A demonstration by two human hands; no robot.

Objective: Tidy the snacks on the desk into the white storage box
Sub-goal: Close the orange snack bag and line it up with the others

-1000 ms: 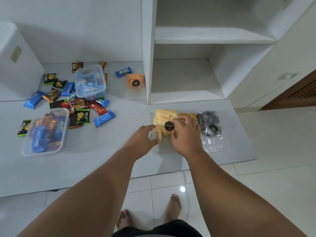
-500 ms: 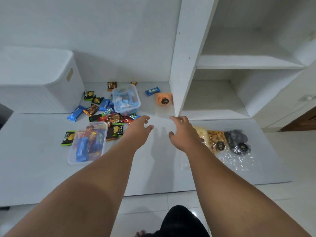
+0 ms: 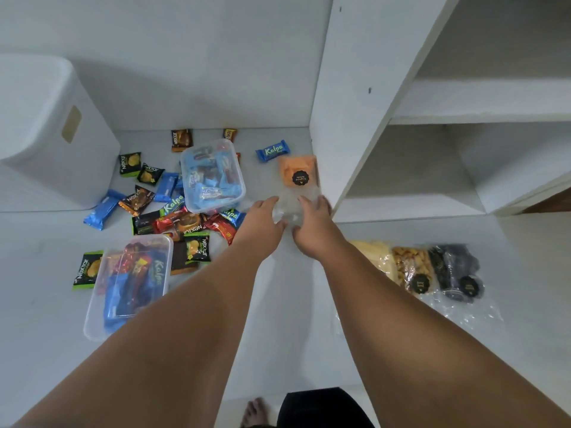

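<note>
- My left hand (image 3: 262,219) and right hand (image 3: 312,225) are side by side on the near end of the orange snack bag (image 3: 298,174), on the desk (image 3: 46,335) just left of the shelf unit's upright panel (image 3: 349,103).
- The bag lies flat with its long axis running near to far. The orange contents and a round black sticker sit at the far end, and the clear, empty end points toward me.
- My left fingers (image 3: 272,201) reach onto the left side of that clear end, thumb lower down. My right fingers (image 3: 321,200) cover the right side, with that thumb tucked toward the middle.
- Both sets of fingers are only lightly bent and touch the plastic. I cannot tell whether either hand has actually pinched it.
- The white storage box (image 3: 46,134) stands at the far left, well apart from the bag.
- Between box and bag is a scatter of small wrapped snacks, with a blue Kalpa packet (image 3: 273,150) just left of the bag's far end.
- Two clear tubs holding snacks sit in that scatter: the far tub (image 3: 213,176) and the near tub (image 3: 129,282).
- To the near right lie three more clear bags in a row: a yellow bag (image 3: 374,257), a brown bag (image 3: 412,270) and a dark bag (image 3: 457,273).
</note>
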